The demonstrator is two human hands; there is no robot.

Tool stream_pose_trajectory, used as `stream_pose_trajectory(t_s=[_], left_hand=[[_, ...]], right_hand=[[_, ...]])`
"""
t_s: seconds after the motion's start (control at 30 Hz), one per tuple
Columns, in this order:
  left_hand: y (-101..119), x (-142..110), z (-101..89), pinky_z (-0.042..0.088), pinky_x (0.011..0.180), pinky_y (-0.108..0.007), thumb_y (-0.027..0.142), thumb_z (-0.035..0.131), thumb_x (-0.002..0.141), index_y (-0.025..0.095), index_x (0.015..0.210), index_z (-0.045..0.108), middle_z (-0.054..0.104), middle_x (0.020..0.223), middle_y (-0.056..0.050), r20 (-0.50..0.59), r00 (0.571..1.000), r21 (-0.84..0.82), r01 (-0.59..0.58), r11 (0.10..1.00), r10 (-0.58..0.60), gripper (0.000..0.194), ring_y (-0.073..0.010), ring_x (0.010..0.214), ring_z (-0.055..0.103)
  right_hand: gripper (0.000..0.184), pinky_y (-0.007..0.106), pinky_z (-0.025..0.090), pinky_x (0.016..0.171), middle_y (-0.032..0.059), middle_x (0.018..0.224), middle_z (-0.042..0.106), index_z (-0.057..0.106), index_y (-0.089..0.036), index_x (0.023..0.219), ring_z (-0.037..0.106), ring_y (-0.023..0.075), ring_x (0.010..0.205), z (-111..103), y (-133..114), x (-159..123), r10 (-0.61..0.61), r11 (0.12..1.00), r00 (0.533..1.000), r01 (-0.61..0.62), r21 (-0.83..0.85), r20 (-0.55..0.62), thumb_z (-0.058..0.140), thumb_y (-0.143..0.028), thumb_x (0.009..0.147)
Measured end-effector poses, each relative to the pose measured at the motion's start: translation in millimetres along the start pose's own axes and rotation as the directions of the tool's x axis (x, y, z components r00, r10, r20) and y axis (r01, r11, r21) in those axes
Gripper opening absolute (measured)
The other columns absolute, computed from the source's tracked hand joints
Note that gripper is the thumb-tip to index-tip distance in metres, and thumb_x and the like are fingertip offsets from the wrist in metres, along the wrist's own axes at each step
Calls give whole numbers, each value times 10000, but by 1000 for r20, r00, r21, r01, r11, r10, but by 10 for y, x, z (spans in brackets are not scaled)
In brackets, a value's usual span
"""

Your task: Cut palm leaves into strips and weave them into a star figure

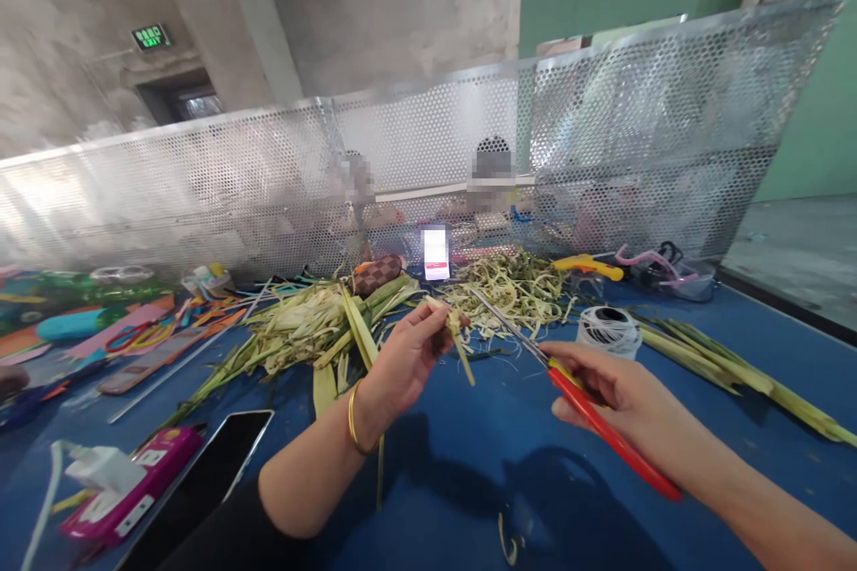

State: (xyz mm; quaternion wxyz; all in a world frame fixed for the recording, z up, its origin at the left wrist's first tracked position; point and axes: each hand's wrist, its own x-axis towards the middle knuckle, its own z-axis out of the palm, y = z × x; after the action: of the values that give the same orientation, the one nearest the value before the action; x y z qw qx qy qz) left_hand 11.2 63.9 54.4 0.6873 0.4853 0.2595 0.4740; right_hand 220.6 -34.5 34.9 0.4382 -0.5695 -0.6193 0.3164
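Near the middle of the blue table, my left hand (411,348) pinches a small piece of pale green plant leaf (463,352), and a narrow strip of it hangs down from the fingers. My right hand (609,393) grips the handles of a pair of scissors (589,424) with red and yellow grips. Their metal blades point up and left toward the leaf piece, apart from it. Behind my hands lie a heap of long leaves (295,321) and a pile of curled leaf scraps (522,290).
A lit phone (435,252) stands at the back before a perforated metal screen (428,129). At right are a roll of white string (608,332), a yellow glue gun (589,266) and long stalks (743,370). A dark phone (214,464) and a magenta power strip (134,486) lie front left.
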Motion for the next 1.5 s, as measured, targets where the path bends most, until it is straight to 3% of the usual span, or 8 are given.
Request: stream_pose_trajectory(t_s=[0.17, 0.37, 0.53, 0.77, 1.03, 1.17, 1.5], left_hand=[[7, -20, 12, 364, 523, -164, 231, 733, 700, 148, 754, 561, 568, 702, 17, 35, 994, -146, 111, 983, -107, 198, -47, 558, 473], [5, -12, -3, 348, 505, -167, 146, 675, 707, 146, 737, 523, 497, 644, 28, 142, 982, -239, 158, 958, -127, 155, -46, 517, 422], [-41, -11, 1, 364, 514, -177, 127, 622, 743, 146, 738, 511, 477, 626, 27, 132, 979, -297, 189, 936, -155, 113, -52, 503, 413], [-89, -31, 30, 385, 532, -186, 148, 615, 769, 149, 727, 510, 464, 616, 32, 119, 977, -340, 205, 918, -174, 114, -59, 500, 418], [-126, -41, 41, 371, 529, -187, 128, 619, 758, 154, 753, 520, 469, 605, 38, 135, 973, -341, 224, 913, -188, 103, -58, 493, 417], [-130, -43, 32, 376, 545, -183, 146, 639, 749, 148, 740, 527, 464, 598, 37, 140, 972, -345, 227, 911, -190, 112, -54, 502, 419], [-107, -50, 42, 372, 537, -180, 138, 621, 742, 140, 690, 529, 457, 586, 30, 147, 969, -332, 237, 913, -198, 106, -55, 506, 404]], right_hand=[[543, 285, 526, 633, 27, 771, 639, 644, -225, 1103, 600, 171, 684, 9, 14, -1, -21, 996, 1000, 20, 88, 10, 722, -482, 631], [534, 315, 552, 715, 53, 928, 665, 637, -243, 1123, 641, 223, 850, 22, 6, -24, 0, 999, 995, -5, 47, 98, 743, -407, 626], [517, 318, 557, 765, 63, 1115, 635, 610, -269, 1172, 622, 248, 997, 43, -28, -55, -49, 997, 989, 57, -51, 139, 713, -357, 674], [474, 281, 568, 694, 37, 968, 597, 571, -256, 1191, 653, 161, 733, 136, -102, -84, -25, 997, 986, 37, -72, 167, 671, -338, 735], [372, 296, 575, 734, 44, 1035, 535, 548, -265, 1204, 649, 149, 774, 165, -99, -88, -31, 1000, 979, 31, 2, 201, 549, -272, 833], [388, 314, 570, 744, 52, 1001, 539, 538, -277, 1248, 656, 180, 812, 171, -51, -89, -69, 997, 973, 63, 35, 219, 523, -321, 863], [334, 281, 565, 679, 40, 899, 576, 656, -276, 1123, 668, 175, 724, 187, 12, -77, -106, 994, 986, 104, 27, 128, 598, -369, 807]])
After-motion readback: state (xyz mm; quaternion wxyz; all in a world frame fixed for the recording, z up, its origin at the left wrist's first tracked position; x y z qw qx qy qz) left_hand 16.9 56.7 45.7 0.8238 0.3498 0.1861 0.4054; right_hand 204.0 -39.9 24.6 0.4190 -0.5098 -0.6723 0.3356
